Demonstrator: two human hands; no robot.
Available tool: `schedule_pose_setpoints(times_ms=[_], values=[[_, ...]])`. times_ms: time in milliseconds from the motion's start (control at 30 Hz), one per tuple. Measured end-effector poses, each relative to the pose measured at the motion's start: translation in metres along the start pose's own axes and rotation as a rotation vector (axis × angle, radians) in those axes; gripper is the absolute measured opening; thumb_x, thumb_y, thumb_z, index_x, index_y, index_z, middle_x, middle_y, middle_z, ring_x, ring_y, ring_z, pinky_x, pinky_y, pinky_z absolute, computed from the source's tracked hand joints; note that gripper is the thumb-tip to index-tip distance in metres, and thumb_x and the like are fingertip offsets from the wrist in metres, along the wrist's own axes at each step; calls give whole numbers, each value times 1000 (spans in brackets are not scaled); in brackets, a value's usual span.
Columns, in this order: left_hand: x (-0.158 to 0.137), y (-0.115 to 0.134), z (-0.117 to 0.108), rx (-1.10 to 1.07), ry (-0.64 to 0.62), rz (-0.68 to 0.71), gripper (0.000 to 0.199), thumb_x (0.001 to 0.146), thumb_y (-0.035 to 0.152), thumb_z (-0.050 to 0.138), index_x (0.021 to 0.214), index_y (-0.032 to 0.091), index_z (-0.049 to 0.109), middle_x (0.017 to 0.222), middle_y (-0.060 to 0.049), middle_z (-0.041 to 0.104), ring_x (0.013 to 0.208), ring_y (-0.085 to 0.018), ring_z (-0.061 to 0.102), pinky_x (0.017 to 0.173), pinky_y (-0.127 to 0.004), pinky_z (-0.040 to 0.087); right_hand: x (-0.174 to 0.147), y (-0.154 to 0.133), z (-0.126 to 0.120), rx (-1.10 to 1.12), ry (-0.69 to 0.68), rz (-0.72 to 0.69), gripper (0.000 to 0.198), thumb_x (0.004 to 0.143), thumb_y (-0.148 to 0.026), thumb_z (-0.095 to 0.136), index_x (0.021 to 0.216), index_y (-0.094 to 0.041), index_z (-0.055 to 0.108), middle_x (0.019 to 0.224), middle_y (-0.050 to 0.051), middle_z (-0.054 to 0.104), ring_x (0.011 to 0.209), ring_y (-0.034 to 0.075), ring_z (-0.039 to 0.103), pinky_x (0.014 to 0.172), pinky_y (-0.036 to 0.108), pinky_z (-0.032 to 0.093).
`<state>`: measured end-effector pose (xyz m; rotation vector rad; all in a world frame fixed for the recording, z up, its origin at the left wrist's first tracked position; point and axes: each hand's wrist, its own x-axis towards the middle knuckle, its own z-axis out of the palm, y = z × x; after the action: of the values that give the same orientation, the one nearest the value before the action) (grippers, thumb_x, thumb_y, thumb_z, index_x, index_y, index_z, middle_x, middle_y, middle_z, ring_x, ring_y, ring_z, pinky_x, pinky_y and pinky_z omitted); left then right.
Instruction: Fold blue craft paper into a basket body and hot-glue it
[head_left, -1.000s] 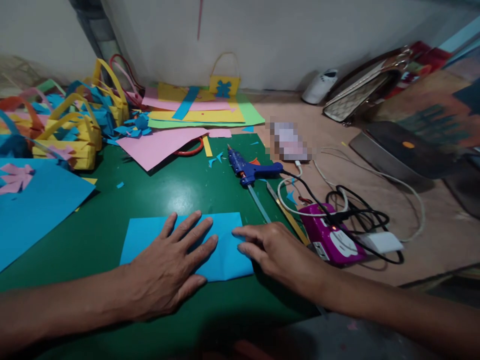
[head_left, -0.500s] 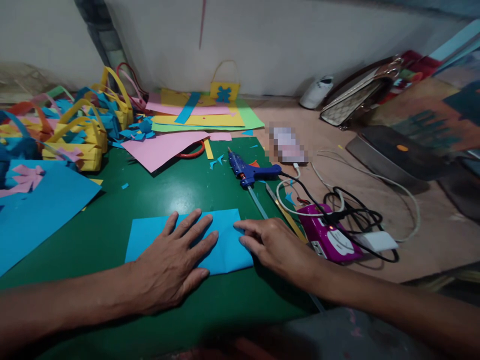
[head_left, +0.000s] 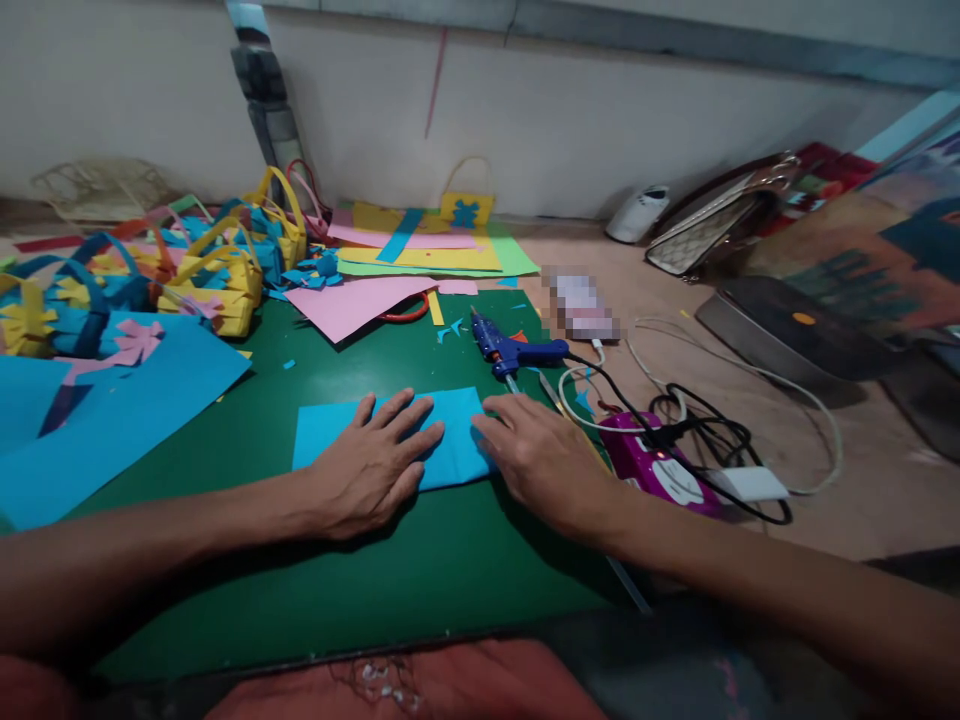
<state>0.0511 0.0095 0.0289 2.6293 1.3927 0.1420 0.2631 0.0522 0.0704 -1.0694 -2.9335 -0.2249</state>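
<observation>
- Blue paper lay mid-frame on the desk.
- Your left hand, grip spread, held it flat.
- Your right hand curled at its right edge; whether pinching was unclear.
- Step, apparently: edge-creasing; next move required steady left-hand pressure.

No whole word is being made legible; only one letter-like mark is being shown.
On the red packaging beside the handbag, white marks are being displayed, one resembling a capital E, the others being lost to blur. The phone is being masked by pixelation. On the purple power strip, a white patch is being shown, too unclear for reading.
</observation>
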Motion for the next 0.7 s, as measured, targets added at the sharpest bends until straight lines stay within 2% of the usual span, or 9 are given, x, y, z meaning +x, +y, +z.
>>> schedule_pose_setpoints(times_ms=[67,167,300,467,633,700], values=[[0,0,1,19,0,-8,47,93,34,26,139,23,30,149,-7,22,137,-29,17,105,-56,20,-4,-9,3,-47,105,-125,28,91,-25,38,99,-13,62,108,15,62,104,27,51,88,45,36],[1,2,1,57,-26,-9,52,93,38,23,141,17,25,150,-8,19,138,-29,13,105,-56,20,-13,-23,10,-32,72,-247,42,90,-41,39,110,-10,58,118,17,58,115,29,45,99,53,27],[1,3,1,93,-72,-9,56,94,42,19,141,13,24,150,-9,15,138,-29,10,106,-56,20,-21,-34,13,96,-101,-215,64,87,-54,35,128,-6,46,135,22,44,128,30,34,104,53,22],[0,2,3,110,-56,24,62,92,48,21,142,11,18,150,-12,11,139,-30,6,106,-56,18,-24,-40,7,232,-312,-115,76,83,-58,40,137,-5,33,143,24,28,135,33,18,106,56,18],[0,0,3,82,-67,45,92,79,74,20,143,8,14,150,-16,7,138,-34,5,106,-58,16,-22,-50,12,318,-294,-132,79,83,-61,38,141,-9,27,146,22,24,137,33,9,106,59,13],[0,0,2,69,-81,48,99,75,79,20,143,7,14,149,-17,7,138,-35,4,106,-59,15,-22,-52,14,330,-286,-147,78,82,-62,37,141,-11,28,147,20,22,137,32,8,106,58,13]])
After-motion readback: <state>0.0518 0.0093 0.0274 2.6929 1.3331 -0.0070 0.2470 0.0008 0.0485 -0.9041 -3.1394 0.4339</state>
